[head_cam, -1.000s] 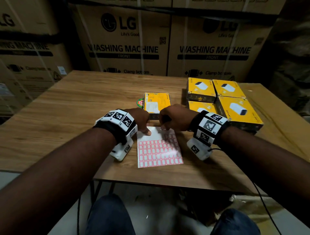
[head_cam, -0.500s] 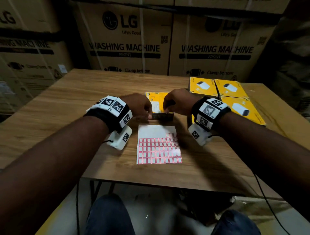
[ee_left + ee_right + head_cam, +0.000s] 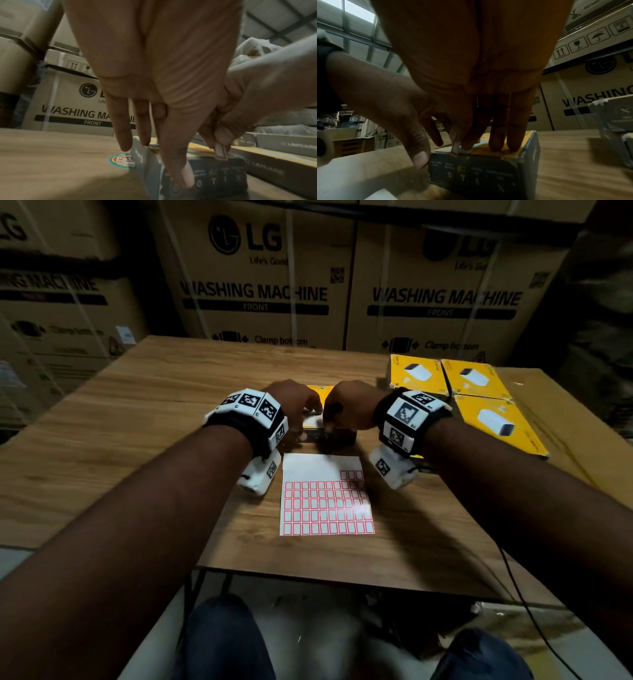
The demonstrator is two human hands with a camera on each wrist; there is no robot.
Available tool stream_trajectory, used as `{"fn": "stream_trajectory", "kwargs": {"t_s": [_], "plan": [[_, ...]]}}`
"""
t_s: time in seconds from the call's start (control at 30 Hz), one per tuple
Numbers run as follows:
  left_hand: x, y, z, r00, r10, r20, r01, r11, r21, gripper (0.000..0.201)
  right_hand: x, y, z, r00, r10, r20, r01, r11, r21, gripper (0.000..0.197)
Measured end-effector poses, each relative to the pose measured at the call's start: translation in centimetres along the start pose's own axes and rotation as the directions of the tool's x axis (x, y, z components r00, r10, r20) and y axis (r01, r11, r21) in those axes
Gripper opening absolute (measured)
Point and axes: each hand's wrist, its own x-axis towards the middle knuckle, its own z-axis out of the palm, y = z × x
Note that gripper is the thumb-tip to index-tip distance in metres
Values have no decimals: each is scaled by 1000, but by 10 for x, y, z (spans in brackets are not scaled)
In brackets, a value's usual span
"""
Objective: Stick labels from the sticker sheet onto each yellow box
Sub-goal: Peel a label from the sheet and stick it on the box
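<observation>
label held at the near edge of one yellow box

small red-bordered label (image 3: 221, 152) pinched between right thumb and forefinger, lower edge touching the top near edge of the yellow box (image 3: 496, 151). same label (image 3: 455, 148) seen edge-on from the right wrist, standing nearly upright on the box top. box lying flat at the middle of the table (image 3: 137, 412), dark front side facing the person, just beyond the sticker sheet (image 3: 325, 501).

right hand (image 3: 349, 409) over the box, grip clenched on the label, other two fingertips (image 3: 505, 143) pressing straight down on the yellow top. left hand (image 3: 294, 405) at the box's left near corner, thumb (image 3: 180, 167) against the dark front side, fingers reaching down over the left end; grip grasping the box to steady it.

sticker sheet flat on the table between the wrists, top rows mostly bare, lower rows full of red-bordered labels. three more yellow boxes (image 3: 479, 392) packed together at the right of the table, well apart from the hands. round green and orange sticker (image 3: 122, 161) on the table just left of the held box. large washing machine cartons (image 3: 260, 278) stacked behind the table.
</observation>
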Motion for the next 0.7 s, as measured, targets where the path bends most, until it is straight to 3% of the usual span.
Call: {"fn": "stream_trajectory", "kwargs": {"t_s": [0.3, 0.7], "plan": [[4, -2, -2, 1000, -3, 12, 4, 999, -41, 70, -7, -7, 4, 999, 3, -50, -6, 999, -47, 22], [7, -5, 0, 1000, -16, -16, 15, 998, -60, 63, -10, -11, 9, 996, -6, -84, -2, 996, -89, 18]]}}
